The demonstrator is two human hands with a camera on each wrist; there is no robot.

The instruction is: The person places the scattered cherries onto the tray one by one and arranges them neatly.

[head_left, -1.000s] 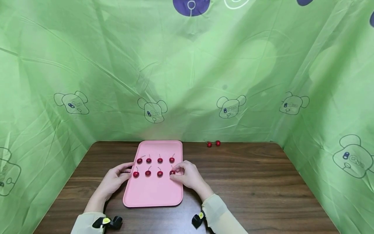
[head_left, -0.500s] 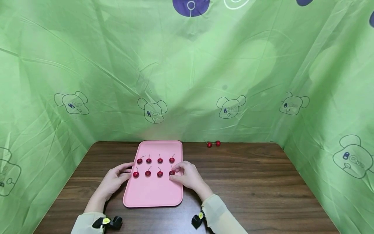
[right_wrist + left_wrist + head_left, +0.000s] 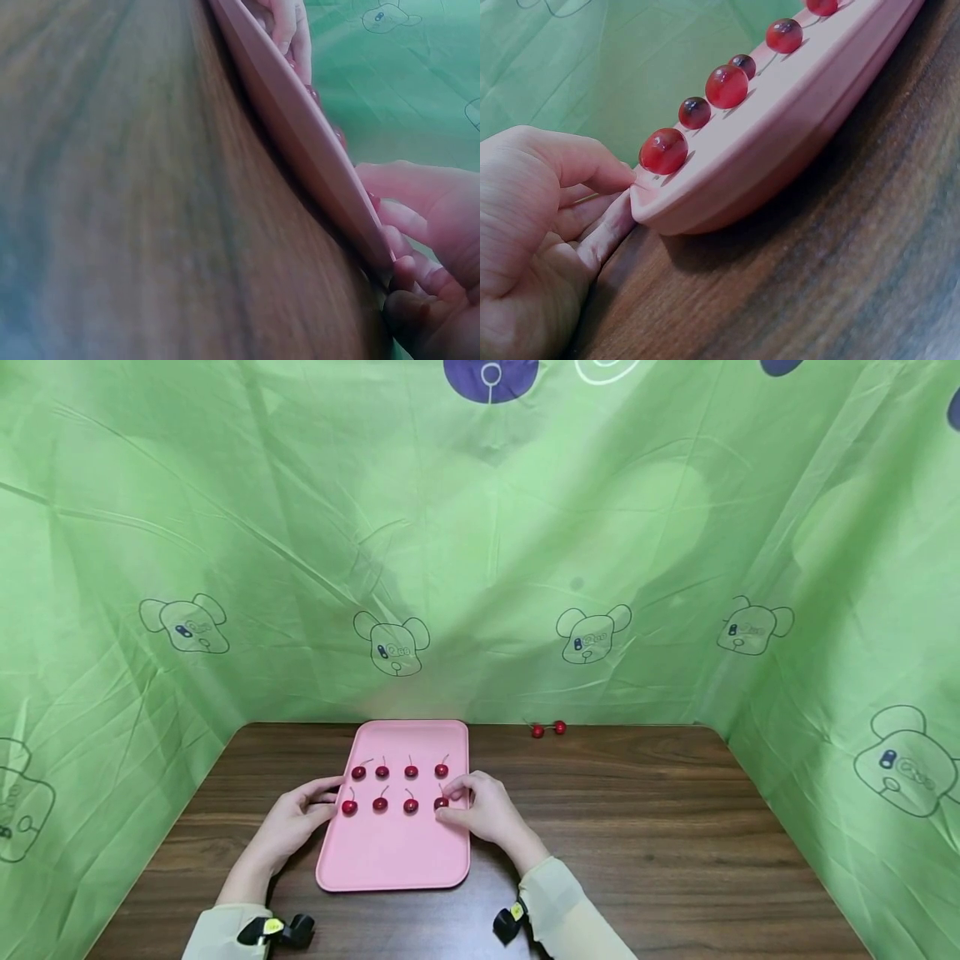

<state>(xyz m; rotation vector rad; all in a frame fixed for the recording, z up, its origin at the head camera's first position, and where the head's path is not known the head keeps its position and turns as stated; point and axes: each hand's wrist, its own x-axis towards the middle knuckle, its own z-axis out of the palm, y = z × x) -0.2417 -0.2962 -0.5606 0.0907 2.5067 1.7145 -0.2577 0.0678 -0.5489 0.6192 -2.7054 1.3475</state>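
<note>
A pink tray point(image 3: 390, 864) lies on the wooden table, bearing red cherries with stems in two rows across it. At its left side my left hand point(image 3: 292, 822) grips the rim, thumb on the edge and the other fingers against the outer wall, as the left wrist view shows point(image 3: 547, 217). My right hand point(image 3: 486, 810) reaches over the right rim and pinches the cherry point(image 3: 441, 802) at the right end of the near row between thumb and forefinger. In the right wrist view that cherry point(image 3: 373, 200) is mostly hidden by the fingers.
Two more cherries point(image 3: 548, 729) lie at the table's back edge, right of the tray. Green fabric point(image 3: 487, 568) with printed bear heads surrounds the wooden table point(image 3: 637, 827) at the back and sides. Each wrist wears a black strapped camera point(image 3: 277, 931).
The pinched cherry has shifted very slightly to the left within the row. Both hands and the tray stay otherwise in place.
</note>
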